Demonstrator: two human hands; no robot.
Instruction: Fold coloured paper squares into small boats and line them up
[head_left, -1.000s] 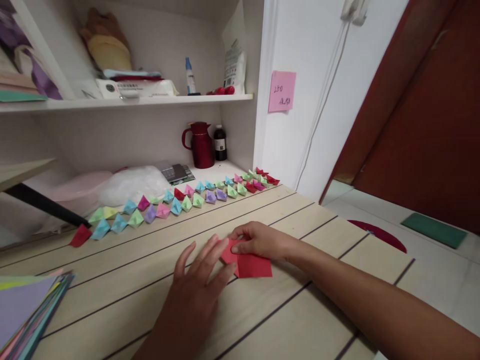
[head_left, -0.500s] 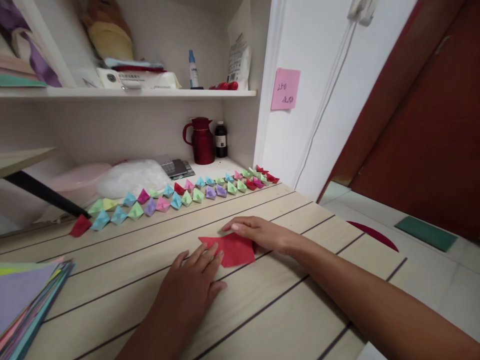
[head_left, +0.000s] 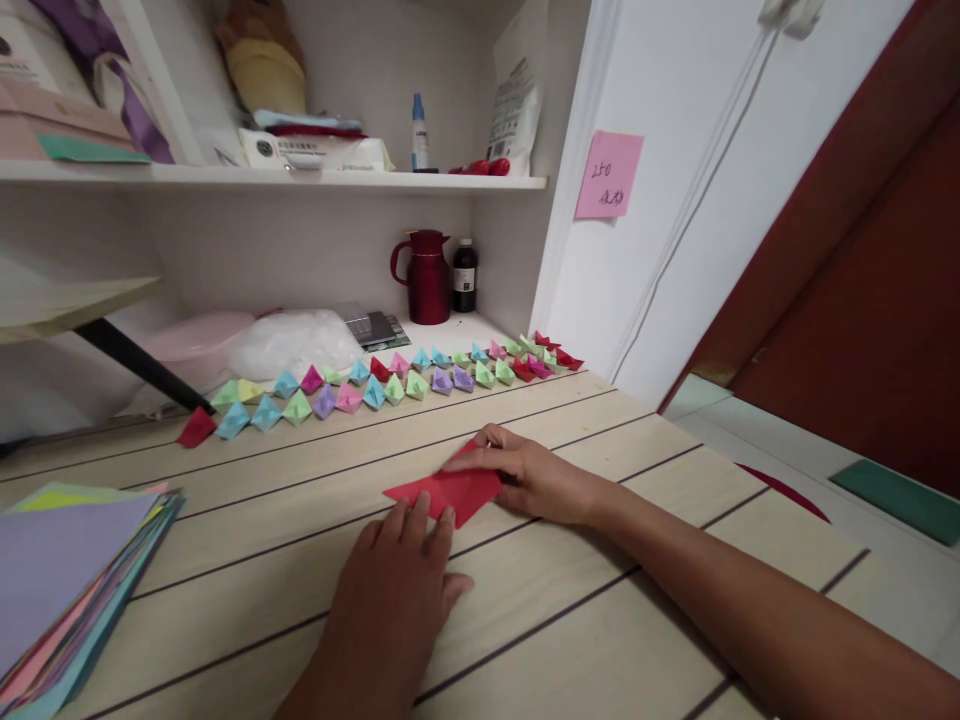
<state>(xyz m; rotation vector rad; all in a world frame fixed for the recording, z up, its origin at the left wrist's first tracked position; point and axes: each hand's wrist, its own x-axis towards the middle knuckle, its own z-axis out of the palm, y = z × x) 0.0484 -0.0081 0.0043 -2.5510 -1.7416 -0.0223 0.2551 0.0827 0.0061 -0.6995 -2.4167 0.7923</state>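
A folded sheet of red paper (head_left: 456, 490) lies on the striped wooden table between my hands, one point facing left. My left hand (head_left: 405, 570) rests at its near edge, fingers stretched out with the tips on the paper. At the right side of the sheet, my right hand (head_left: 536, 475) is closed on it, thumb on top and fingers bent round the far edge. Part of the paper's right end is hidden by that hand. Beyond them, small folded paper boats (head_left: 373, 392) in several colours stand in rows along the back of the table.
A stack of coloured paper (head_left: 75, 560) lies at the left edge. Behind the boats are a clear plastic bag (head_left: 296, 342), a dark red jug (head_left: 429, 280) and a dark bottle (head_left: 464, 278). A pink note (head_left: 609, 175) is stuck on the white panel.
My right hand's fingers have bent round the paper's far edge, and the sheet has turned and changed outline. The whole view has shifted, with the surroundings moving right in the picture.
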